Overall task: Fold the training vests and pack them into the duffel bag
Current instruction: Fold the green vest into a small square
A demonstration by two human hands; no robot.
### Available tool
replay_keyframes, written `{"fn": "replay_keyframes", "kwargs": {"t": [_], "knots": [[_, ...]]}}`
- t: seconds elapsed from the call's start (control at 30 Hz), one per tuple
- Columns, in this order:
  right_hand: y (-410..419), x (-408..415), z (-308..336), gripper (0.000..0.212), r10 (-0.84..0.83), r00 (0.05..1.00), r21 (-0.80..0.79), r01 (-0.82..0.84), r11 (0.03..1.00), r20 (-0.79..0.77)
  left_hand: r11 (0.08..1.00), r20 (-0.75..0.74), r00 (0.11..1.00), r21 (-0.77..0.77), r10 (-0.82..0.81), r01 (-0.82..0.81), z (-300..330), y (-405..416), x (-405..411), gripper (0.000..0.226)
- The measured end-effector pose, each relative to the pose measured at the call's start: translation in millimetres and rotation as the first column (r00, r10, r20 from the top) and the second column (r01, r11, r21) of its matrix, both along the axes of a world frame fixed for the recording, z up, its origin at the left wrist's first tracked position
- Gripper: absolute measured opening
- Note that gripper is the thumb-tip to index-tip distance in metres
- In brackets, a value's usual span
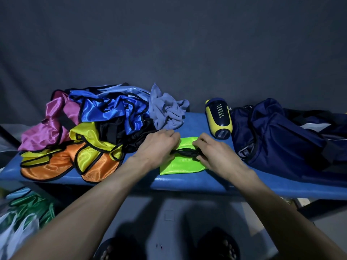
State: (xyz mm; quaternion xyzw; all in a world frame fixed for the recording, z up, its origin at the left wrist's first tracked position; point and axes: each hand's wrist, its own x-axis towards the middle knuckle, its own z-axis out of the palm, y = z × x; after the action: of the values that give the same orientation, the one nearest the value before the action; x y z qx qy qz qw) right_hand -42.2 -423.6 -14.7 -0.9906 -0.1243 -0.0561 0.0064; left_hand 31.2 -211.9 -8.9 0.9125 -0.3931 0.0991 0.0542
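Observation:
A lime green training vest (181, 164) with black trim lies folded small on the blue bench (187, 182). My left hand (159, 147) grips its left edge and black trim with curled fingers. My right hand (216, 152) grips the right edge the same way. Left of my hands is a heap of unfolded vests (84, 132) in pink, blue, yellow, orange and black. The navy duffel bag (281, 139) sits on the bench to the right, slumped, its opening facing the vest.
A crumpled grey-blue cloth (167, 111) lies behind my left hand. A navy and yellow bottle (219, 119) lies on its side between the vest and the bag. Green and white vests (24, 212) lie on the floor at lower left. A dark backdrop hangs behind the bench.

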Motion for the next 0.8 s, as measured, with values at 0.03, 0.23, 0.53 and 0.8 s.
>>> {"fn": "replay_keyframes", "kwargs": {"t": [0.03,0.23,0.53,0.8], "knots": [[2,0,2,0.036,-0.018,1.000,-0.048,0.019,0.999,0.008,1.000,0.013,1.000,-0.011,0.002,-0.002,-1,0,-1,0.029],[17,-4,4,0.047,-0.054,0.996,-0.204,0.066,0.977,0.065,0.998,0.138,0.990,-0.051,-0.033,0.040,-16,4,-7,0.033],[29,-3,-12,0.077,-0.129,0.981,-0.194,0.155,0.969,0.143,0.993,0.382,0.921,-0.061,-0.070,0.100,-35,3,-23,0.018],[23,-19,-22,0.054,-0.068,0.987,-0.197,0.097,0.976,0.147,0.989,0.256,0.966,-0.134,-0.032,0.068,-48,9,-30,0.021]]}}
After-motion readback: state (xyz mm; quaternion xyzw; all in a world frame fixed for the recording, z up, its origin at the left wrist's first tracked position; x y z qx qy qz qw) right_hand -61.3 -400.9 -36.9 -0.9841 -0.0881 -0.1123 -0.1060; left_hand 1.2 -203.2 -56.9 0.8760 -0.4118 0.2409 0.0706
